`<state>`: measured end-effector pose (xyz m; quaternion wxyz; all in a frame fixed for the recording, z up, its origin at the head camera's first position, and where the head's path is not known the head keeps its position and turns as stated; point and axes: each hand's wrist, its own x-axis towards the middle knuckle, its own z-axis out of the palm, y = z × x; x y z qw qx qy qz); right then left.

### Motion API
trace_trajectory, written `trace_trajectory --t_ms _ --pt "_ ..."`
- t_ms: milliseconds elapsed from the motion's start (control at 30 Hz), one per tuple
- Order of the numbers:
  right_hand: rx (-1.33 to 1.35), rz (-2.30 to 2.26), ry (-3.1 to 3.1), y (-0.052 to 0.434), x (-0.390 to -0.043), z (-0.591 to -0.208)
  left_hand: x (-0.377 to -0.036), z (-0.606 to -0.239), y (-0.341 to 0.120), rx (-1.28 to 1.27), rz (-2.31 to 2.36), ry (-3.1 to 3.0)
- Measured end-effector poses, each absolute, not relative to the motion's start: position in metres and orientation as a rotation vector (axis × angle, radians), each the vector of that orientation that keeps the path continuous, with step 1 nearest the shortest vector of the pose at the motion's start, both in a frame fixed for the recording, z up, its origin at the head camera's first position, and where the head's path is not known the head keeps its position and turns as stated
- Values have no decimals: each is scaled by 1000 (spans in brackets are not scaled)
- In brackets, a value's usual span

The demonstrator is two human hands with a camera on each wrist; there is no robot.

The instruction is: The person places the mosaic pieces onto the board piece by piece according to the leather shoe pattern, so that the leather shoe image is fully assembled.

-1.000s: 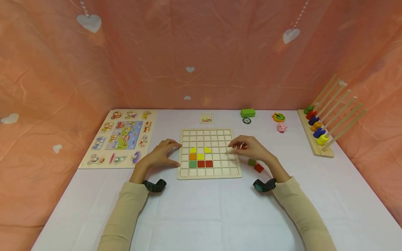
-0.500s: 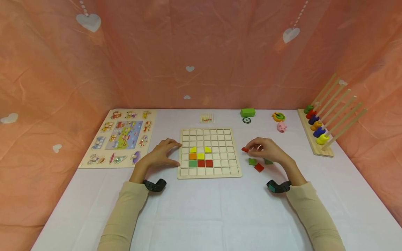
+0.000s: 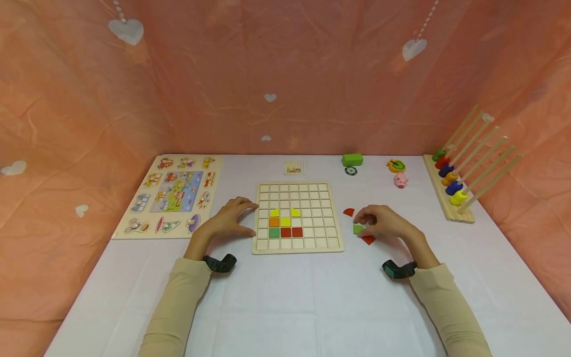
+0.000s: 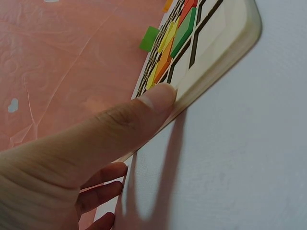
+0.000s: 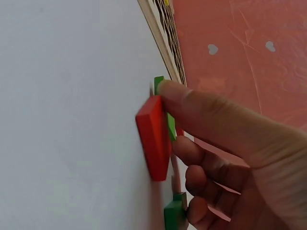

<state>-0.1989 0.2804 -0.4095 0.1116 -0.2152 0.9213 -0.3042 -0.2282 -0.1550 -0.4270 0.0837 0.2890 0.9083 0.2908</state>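
A wooden grid board (image 3: 298, 248) lies mid-table with yellow, orange, green and red tiles (image 3: 285, 223) set in its lower rows. My left hand (image 3: 243, 218) rests against the board's left edge; in the left wrist view the thumb (image 4: 144, 110) presses the rim (image 4: 225, 52). To the right of the board, my right hand (image 3: 363, 224) pinches a green tile (image 3: 358, 229) on the tablecloth, with the thumb (image 5: 192, 105) on the same green tile (image 5: 170, 122). A red tile (image 3: 368, 240) lies just in front, the same red tile (image 5: 154, 136) close to the thumb. A red quarter-round piece (image 3: 348, 212) lies loose nearby.
A picture peg puzzle (image 3: 171, 196) lies at the left. Along the back are a small pattern card (image 3: 294, 168), a green block (image 3: 352, 159), a dark disc (image 3: 350, 171), a yellow toy (image 3: 395, 166) and a pink pig (image 3: 400, 181). A bead rack (image 3: 450, 191) stands at the right.
My right hand left the board, set the red quarter-round piece on the cloth, then moved down and took hold of the green tile. The left hand stayed put.
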Motion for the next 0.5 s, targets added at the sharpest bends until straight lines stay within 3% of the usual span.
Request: trace_trajectory --t_ms 300,500 --pt "-621 -891 2699 274 -202 -410 -228 -426 -155 863 874 2711" --pt "-759 -976 2716 257 -206 -407 -228 -427 -155 875 861 2714"
